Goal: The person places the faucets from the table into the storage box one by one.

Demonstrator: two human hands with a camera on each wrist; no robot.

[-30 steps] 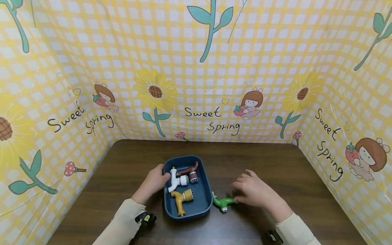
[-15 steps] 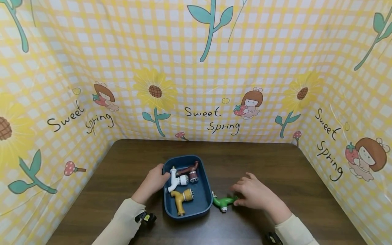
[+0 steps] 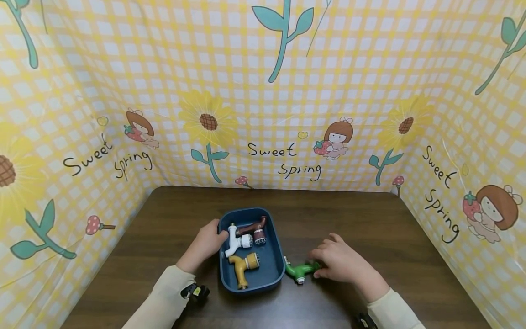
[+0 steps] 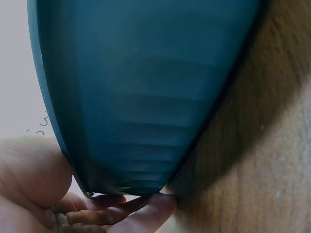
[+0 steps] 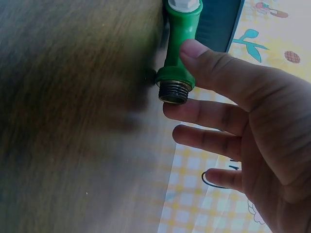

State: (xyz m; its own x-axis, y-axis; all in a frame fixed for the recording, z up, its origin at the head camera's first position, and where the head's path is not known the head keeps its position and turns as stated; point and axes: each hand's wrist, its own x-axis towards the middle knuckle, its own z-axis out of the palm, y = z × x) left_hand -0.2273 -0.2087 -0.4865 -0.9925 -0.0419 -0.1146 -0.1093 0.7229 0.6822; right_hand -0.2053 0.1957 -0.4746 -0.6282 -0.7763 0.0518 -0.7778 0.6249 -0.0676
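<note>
My left hand (image 3: 207,240) grips the left side of a blue plastic basin (image 3: 268,270), thumb at the rim; the left wrist view has the fingers (image 4: 146,216) curled around its end. Inside lie a white tap (image 3: 232,241), a yellow tap (image 3: 241,274) and a dark red tap (image 3: 259,236). Just right of the basin, a green tap (image 3: 299,272) lies on the table. My right hand (image 3: 339,261) pinches its right end between thumb and index finger. In the right wrist view the thumb lies against the green body (image 5: 181,41), the index fingertip beside the black threaded end (image 5: 174,91).
The brown wooden table (image 3: 353,214) runs back to a yellow checked cloth (image 3: 271,109) that hangs around its rear and sides. A black strap device (image 3: 196,291) sits on the left wrist, another (image 3: 365,321) by the right wrist.
My right hand has shifted slightly, fingers dipping a little at the green tap's right end. The left hand, the basin and the taps stay where they were.
</note>
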